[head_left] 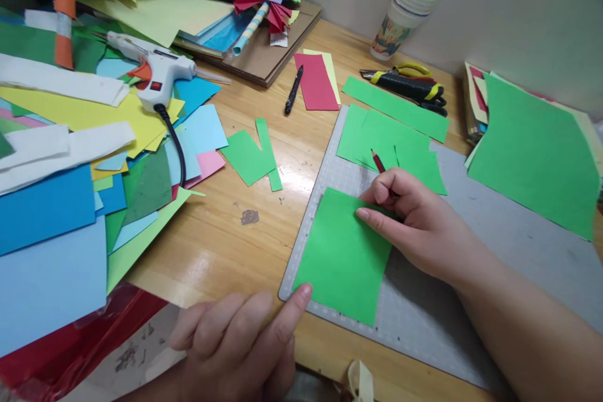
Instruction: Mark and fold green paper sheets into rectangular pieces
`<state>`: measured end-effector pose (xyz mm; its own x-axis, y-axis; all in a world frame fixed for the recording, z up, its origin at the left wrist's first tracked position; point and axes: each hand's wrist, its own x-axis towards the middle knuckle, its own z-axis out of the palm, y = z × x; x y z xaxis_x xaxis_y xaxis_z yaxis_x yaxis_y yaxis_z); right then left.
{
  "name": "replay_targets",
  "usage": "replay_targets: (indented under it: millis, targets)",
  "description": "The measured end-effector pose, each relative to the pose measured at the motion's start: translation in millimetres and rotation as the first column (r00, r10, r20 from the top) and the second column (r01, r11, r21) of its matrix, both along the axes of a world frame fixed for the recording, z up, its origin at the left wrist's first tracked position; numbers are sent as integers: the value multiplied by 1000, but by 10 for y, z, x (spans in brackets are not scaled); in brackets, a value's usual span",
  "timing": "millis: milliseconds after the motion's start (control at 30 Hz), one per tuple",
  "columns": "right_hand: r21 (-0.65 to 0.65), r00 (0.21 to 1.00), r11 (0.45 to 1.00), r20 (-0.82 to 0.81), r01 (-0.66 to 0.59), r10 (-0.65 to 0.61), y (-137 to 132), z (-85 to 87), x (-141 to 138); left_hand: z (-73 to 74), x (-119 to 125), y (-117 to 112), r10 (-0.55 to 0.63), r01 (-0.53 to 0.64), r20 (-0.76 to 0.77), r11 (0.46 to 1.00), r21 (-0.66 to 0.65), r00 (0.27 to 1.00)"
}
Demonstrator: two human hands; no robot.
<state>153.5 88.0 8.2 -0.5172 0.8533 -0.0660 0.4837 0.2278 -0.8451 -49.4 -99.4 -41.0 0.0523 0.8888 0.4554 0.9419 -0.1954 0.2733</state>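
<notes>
A green paper rectangle lies at the left end of a grey cutting mat. My right hand is closed around a dark red pencil, its point sticking up and away past the curled fingers. The thumb and a fingertip of that hand also touch the paper's upper right edge. My left hand holds nothing; its index finger stretches to the paper's lower left corner while the other fingers curl. Beyond the rectangle are a second green sheet with cut marks and a green strip.
Coloured paper sheets pile up on the left, with a white glue gun on them. Small green scraps, a black pen and pliers lie on the table. A cup and paper stack stand right.
</notes>
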Motion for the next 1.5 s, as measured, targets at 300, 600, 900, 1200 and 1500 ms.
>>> replay_targets:
  millis: [300,600,900,1200,1500]
  targets:
    - [22,999,999,-1,-33,33,-1,-11,16,-15,-15,35,-40,39,27,998,53,999]
    - [19,999,999,15,-42,42,5,-19,30,-2,-1,28,-23,22,40,999,38,999]
    - [40,999,999,-22,-24,25,17,-1,-6,-32,-19,77,-38,34,24,990,136,999]
    - [12,998,999,-39,51,-51,12,-45,-31,-37,-36,72,-59,51,55,989,139,997]
    - [5,999,999,-34,33,-33,10,-47,-9,-5,-24,106,-54,45,51,987,157,997]
